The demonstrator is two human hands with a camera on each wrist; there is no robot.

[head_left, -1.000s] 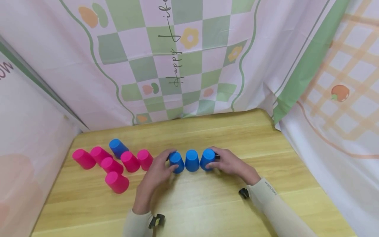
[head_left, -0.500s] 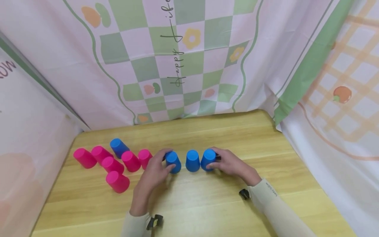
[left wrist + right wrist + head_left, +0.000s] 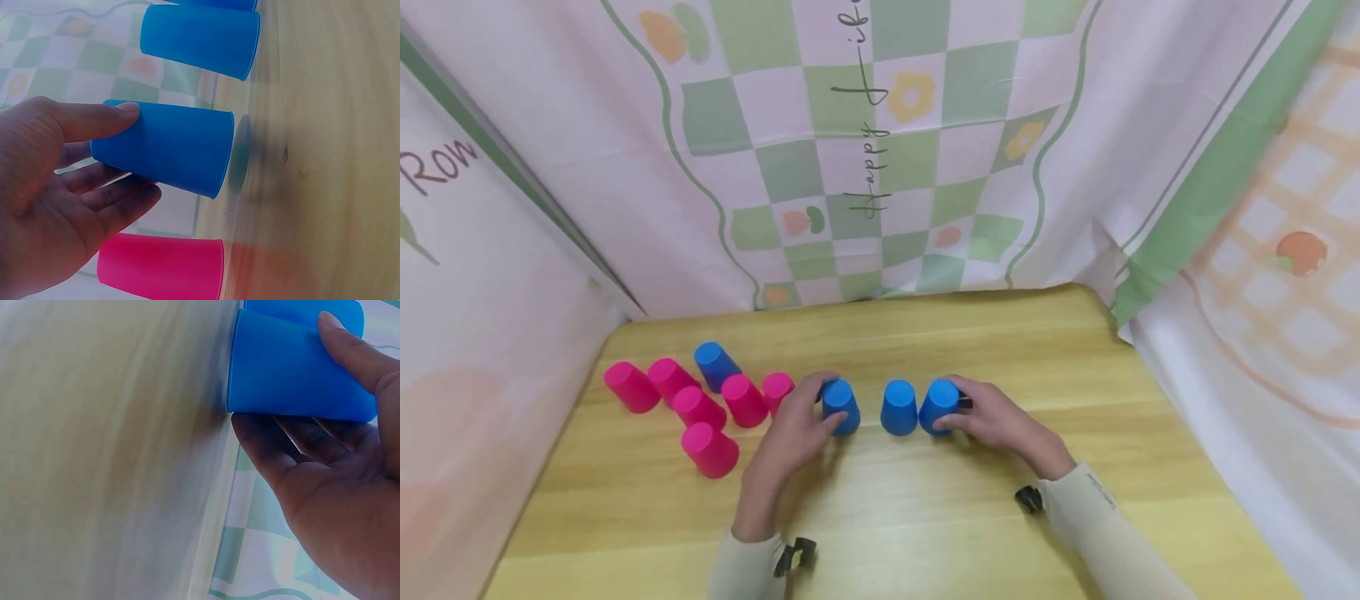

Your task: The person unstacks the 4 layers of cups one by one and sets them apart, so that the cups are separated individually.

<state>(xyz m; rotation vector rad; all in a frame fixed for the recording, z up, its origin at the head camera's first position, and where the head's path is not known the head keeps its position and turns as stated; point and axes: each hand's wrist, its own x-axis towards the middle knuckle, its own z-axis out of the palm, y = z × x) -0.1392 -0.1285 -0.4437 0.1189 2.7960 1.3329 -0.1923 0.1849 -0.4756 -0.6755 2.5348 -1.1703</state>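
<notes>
Three upside-down blue cups stand in a row at the middle of the table. My left hand (image 3: 797,429) holds the left blue cup (image 3: 839,397), thumb on its near side and fingers behind; in the left wrist view this cup (image 3: 169,147) has its rim close over the wood. A gap separates it from the middle blue cup (image 3: 898,408). My right hand (image 3: 996,419) grips the right blue cup (image 3: 942,400), which stands right beside the middle one. In the right wrist view, the thumb lies across that cup (image 3: 294,369) and the fingers are under its far side.
Left of my left hand, several upside-down pink cups (image 3: 710,450) stand in a cluster, with another blue cup (image 3: 717,367) behind them. The nearest pink cup (image 3: 777,390) is partly hidden by my left hand. Printed curtains (image 3: 910,167) border the wooden table (image 3: 925,517).
My left hand has moved its blue cup left, away from the middle cup, opening a gap. The right hand keeps its hold beside the middle cup. The head view has shifted slightly.
</notes>
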